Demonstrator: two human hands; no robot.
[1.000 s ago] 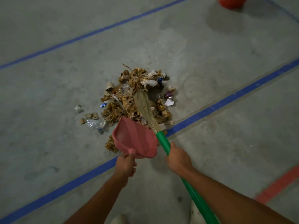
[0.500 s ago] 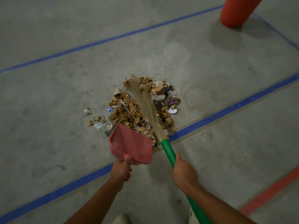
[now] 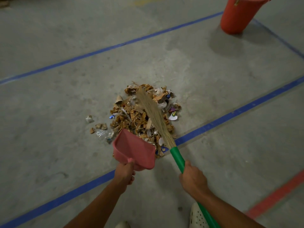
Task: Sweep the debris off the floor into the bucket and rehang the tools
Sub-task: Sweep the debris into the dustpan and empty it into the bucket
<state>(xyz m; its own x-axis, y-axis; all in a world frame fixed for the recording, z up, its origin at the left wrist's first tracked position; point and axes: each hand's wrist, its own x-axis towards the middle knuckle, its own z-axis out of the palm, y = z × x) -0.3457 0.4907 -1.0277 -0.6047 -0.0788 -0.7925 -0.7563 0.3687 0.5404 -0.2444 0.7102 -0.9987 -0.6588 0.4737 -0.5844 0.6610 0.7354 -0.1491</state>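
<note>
A heap of brown paper scraps, wrappers and plastic, the debris pile [image 3: 131,117], lies on the grey concrete floor. My left hand [image 3: 125,174] grips the handle of a pink dustpan [image 3: 134,149], whose mouth sits at the pile's near edge. My right hand [image 3: 192,178] grips the green handle of a broom [image 3: 177,158]; its straw bristles [image 3: 153,112] reach across the pile to its far side. An orange bucket [image 3: 238,15] stands at the top right, well apart from the pile.
Several stray scraps [image 3: 98,126] lie left of the pile. Blue tape lines [image 3: 230,115] cross the floor, and a red one [image 3: 276,196] runs at the lower right. My white shoe [image 3: 196,216] shows beside the broom handle.
The view has tilted up, so more of the orange bucket shows. The broom's bristles have reached farther over the pile, and the dustpan sits closer against the pile's near edge.
</note>
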